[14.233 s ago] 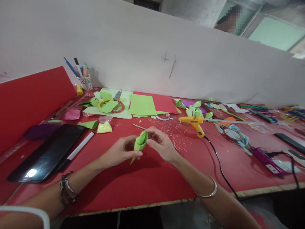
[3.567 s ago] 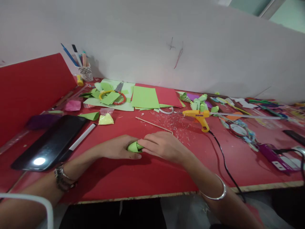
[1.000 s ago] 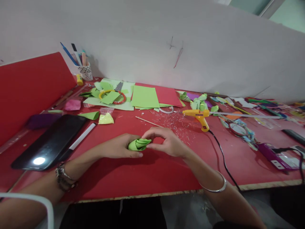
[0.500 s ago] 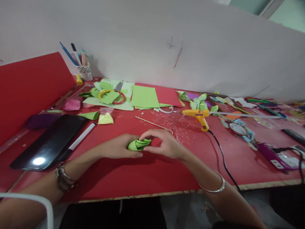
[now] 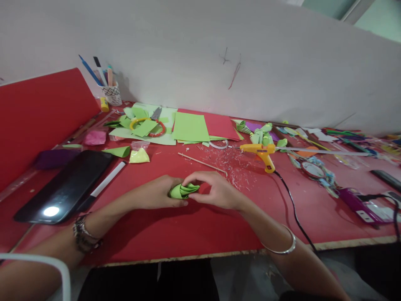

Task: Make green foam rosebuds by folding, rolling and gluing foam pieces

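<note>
Between my hands is a green paper flower (image 5: 181, 191), its layers rolled and overlapping, held just above the red tabletop (image 5: 175, 234). My left hand (image 5: 156, 192) wraps round its left side, thumb and fingers closed on it. From the right, my right hand (image 5: 216, 190) pinches the flower's folded edges between thumb and forefinger. Beyond the hands lies a thin wooden stick (image 5: 202, 163). A yellow glue gun (image 5: 261, 152) rests to the right of it, among clear glue shreds.
Scissors (image 5: 147, 126) lie on green paper scraps beside green sheets (image 5: 191, 126). At left are a black phone (image 5: 62, 188), a marker (image 5: 106, 182) and a small bag of yellow powder (image 5: 139, 154). The glue gun's cord (image 5: 290, 200) runs over the front edge. A purple power strip (image 5: 360, 205) sits right.
The paper flower has turned slightly in my fingers, and its folds show a little differently. Both hands keep nearly the same place and grip.
</note>
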A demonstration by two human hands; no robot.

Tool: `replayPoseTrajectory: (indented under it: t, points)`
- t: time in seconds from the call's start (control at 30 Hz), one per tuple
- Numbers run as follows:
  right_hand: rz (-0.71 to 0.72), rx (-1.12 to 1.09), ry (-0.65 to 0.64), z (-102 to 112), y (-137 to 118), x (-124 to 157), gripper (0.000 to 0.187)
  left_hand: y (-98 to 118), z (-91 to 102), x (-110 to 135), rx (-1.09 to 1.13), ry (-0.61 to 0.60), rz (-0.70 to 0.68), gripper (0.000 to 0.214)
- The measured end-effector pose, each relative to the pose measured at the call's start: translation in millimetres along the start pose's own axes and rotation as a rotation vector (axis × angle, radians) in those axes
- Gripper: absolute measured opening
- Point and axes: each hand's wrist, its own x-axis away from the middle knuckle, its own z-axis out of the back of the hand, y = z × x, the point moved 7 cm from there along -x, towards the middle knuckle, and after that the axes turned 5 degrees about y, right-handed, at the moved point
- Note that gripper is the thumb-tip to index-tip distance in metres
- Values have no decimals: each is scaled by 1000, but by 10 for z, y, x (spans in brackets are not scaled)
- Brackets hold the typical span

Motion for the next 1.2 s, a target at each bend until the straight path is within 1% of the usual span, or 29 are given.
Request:
replayPoseTrajectory:
  t: [0.3,0.57,0.7,0.8,0.97,1.2]
  points:
    - [28,35,-24,0,14,-2,19,-2,12,3,-45,9,8,28]
    - [54,182,-68,-17,5,13,21,5,14,-7,-66,35,-32,23]
    - [60,229,-70,-33,-5,14,20,15,19,0,-63,47,-64,21]
    - [64,250,-57,-34,-13,15,21,4,15,-7,-50,43,-60,22]
    - [82,195,-28,-3,-29,14,22,-3,11,-17,15,30,-61,25]
    - [77,160,-43,10,-14,8,22,-10,11,-18,26,17,-45,24]
